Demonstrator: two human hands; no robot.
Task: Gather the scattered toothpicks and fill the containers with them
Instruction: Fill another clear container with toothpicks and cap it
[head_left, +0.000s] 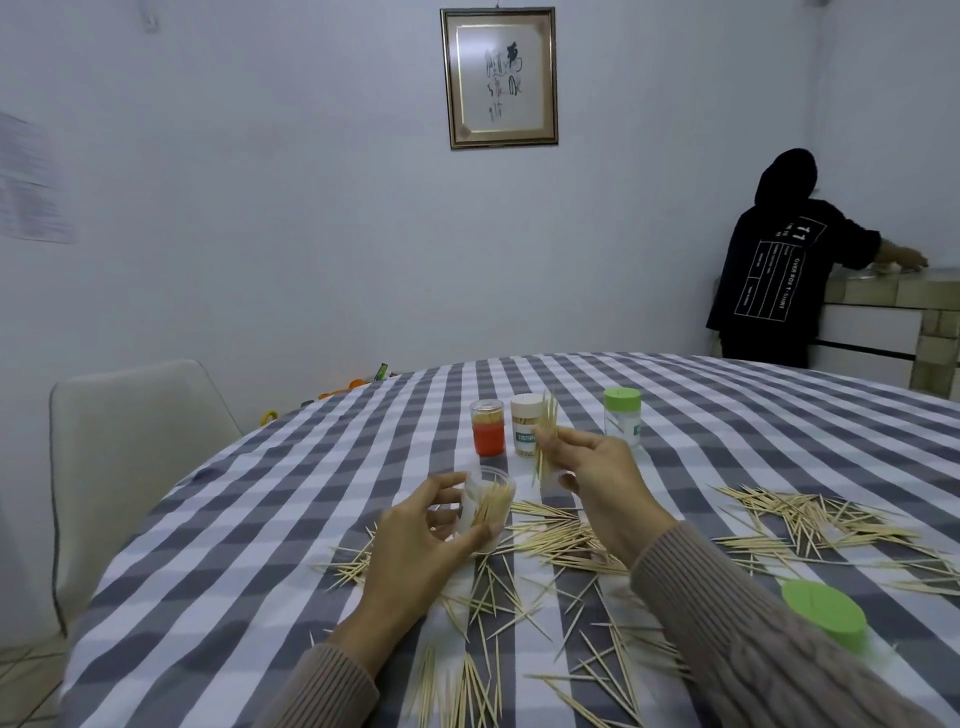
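While my left hand (415, 540) curls round a clear open container (485, 512), tilted and partly filled, my right hand (605, 486) pinches a bundle of toothpicks (546, 441) just up and right of its mouth, at frame centre. Loose toothpicks (810, 519) lie scattered over the checked tablecloth (260, 519) below and right of both hands. Three more containers stand behind: an orange one (487, 427), a labelled one (524, 426), a green-capped one (622, 415). A loose green lid (825, 614) sits lower right.
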